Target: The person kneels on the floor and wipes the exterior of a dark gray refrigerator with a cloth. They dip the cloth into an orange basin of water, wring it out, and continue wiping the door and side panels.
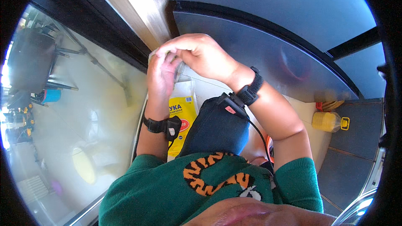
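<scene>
My left hand [160, 73] is raised in front of me, palm turned to the right. Over it arches my right hand [207, 55], its fingertips meeting the left fingers. A pale, greenish edge of something thin shows behind the left fingers; its kind, and which hand grips it, is unclear. Both wrists wear black straps with small devices and cables. Below the hands, a yellow-and-white printed bag [179, 116] lies on the light tiled floor, partly covered by my left forearm and dark-clothed leg [216, 128].
Dark glossy panels [251, 44] rise ahead and to the right. A large glass pane [103, 113] stands at my left, with furniture visible in it. At the right, a plastic bottle of yellow liquid [326, 121] lies near dark tiles [351, 160]. A pale post [135, 3] stands ahead.
</scene>
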Demonstrator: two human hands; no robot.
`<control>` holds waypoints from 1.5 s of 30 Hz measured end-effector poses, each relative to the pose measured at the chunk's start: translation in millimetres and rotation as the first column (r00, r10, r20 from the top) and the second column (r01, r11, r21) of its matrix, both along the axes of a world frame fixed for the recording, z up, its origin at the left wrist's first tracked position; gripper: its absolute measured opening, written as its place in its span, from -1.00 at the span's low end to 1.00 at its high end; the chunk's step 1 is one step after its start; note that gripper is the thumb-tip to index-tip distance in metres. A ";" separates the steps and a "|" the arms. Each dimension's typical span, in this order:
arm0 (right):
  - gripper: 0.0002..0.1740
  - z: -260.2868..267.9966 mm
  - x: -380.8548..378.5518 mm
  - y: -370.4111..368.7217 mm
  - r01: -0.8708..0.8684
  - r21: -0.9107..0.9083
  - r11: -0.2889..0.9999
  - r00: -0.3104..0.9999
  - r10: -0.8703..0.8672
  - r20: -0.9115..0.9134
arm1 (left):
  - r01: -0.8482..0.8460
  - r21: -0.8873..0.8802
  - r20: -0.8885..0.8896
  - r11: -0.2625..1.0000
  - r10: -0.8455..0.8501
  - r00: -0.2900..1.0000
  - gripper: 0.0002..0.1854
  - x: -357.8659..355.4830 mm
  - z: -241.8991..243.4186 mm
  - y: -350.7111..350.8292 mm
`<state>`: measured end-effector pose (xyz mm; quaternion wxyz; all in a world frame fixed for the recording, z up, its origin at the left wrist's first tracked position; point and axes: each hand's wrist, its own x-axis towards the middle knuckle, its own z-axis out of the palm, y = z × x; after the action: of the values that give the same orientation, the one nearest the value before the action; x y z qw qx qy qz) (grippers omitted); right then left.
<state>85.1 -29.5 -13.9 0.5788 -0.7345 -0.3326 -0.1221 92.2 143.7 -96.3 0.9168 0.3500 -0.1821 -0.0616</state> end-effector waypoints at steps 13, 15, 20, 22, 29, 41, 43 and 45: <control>-0.72 0.0 -154.6 -154.8 0.222 -0.549 0.806 0.902 -0.384 -0.199 | -0.452 0.889 0.455 -0.076 0.033 0.890 -0.72 31.0 54.1 27.9; -0.74 -1.5 -193.7 -177.4 0.219 -0.635 0.740 0.839 -0.475 -0.265 | -0.380 0.917 0.371 -0.118 -0.090 0.924 -0.74 37.7 71.4 31.1; -0.76 10.6 -292.2 -216.5 0.204 -0.758 0.620 0.724 -0.617 -0.309 | -0.154 0.957 0.092 -0.244 -0.249 0.964 -0.80 50.9 98.6 34.1; -0.75 18.5 -327.3 -227.7 0.187 -0.780 0.597 0.610 -0.693 -0.384 | -0.450 0.786 0.310 -0.424 -0.359 0.880 -0.82 51.3 101.2 33.6; -0.65 5.5 -389.9 -246.8 0.314 -0.763 0.565 0.466 -0.792 -0.395 | -0.468 0.529 0.246 -0.708 -0.400 0.883 -0.71 64.0 109.2 21.0; -0.62 -9.9 -425.6 -271.4 0.313 -0.742 0.593 0.453 -0.780 -0.432 | -0.761 0.640 0.605 0.105 0.542 0.584 -0.65 111.8 90.0 -14.3; -0.62 -6.0 -429.4 -269.5 0.314 -0.767 0.559 0.457 -0.797 -0.394 | -0.779 0.507 0.492 0.369 0.618 0.613 -0.73 112.3 82.5 -26.5; -0.62 -2.2 -432.2 -267.4 0.302 -0.776 0.553 0.438 -0.804 -0.403 | -0.804 0.524 0.588 0.281 0.564 0.580 -0.76 108.7 77.5 -36.0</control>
<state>-347.1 -296.8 -16.1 0.3123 -0.9261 0.1877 0.0973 200.8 107.7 -18.8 0.5772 0.7423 -0.0992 0.3256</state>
